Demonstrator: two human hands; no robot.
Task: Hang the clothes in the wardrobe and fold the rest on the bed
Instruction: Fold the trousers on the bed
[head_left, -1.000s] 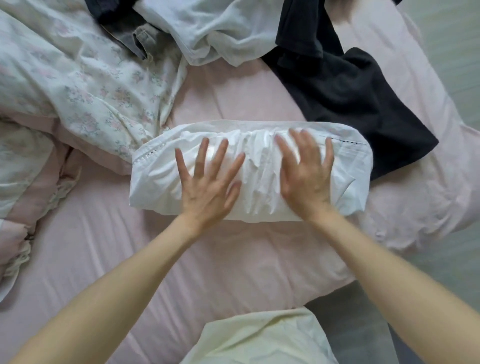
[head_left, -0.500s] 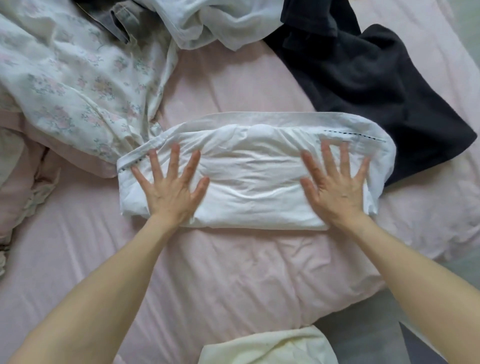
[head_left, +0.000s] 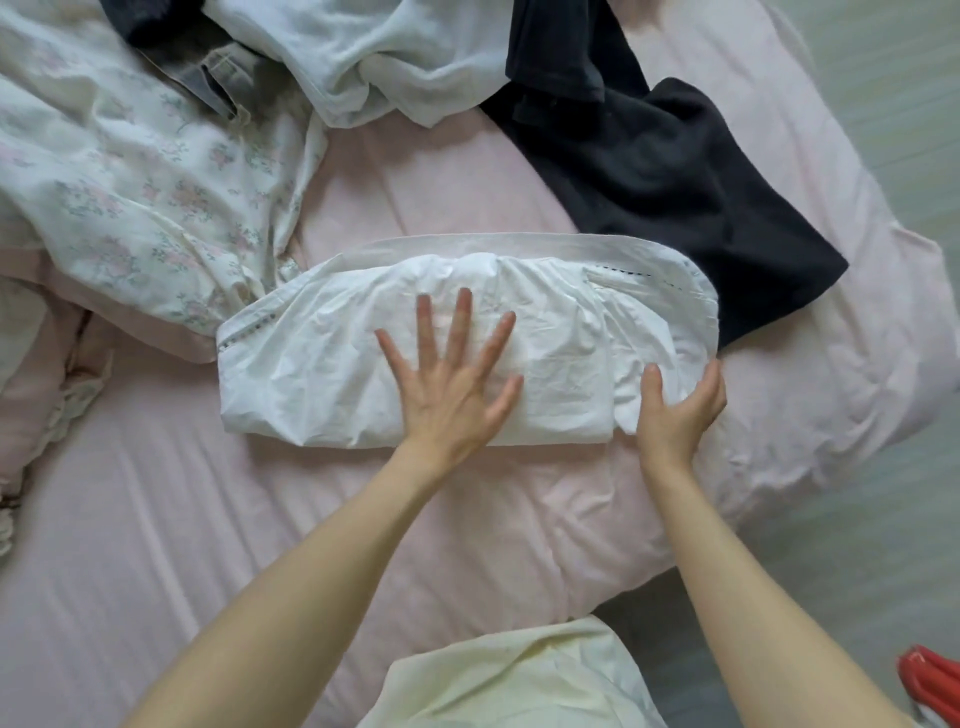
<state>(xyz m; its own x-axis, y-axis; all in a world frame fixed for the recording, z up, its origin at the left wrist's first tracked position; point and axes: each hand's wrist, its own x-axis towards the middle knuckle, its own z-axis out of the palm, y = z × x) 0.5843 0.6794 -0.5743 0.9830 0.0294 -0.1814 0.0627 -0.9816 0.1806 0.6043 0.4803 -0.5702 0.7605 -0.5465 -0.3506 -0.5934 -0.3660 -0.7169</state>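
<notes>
Pressing flat with spread fingers, the left hand pins the folded white cotton cloth mid-bed on the pink bedsheet; the right hand curls round its right end.

left grip flat, right grip curled, pinching

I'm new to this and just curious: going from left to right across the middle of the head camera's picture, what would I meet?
Floral bedding → folded white garment → left hand pressing flat on it → right hand gripping its right end → pink sheet → grey floor.
</notes>
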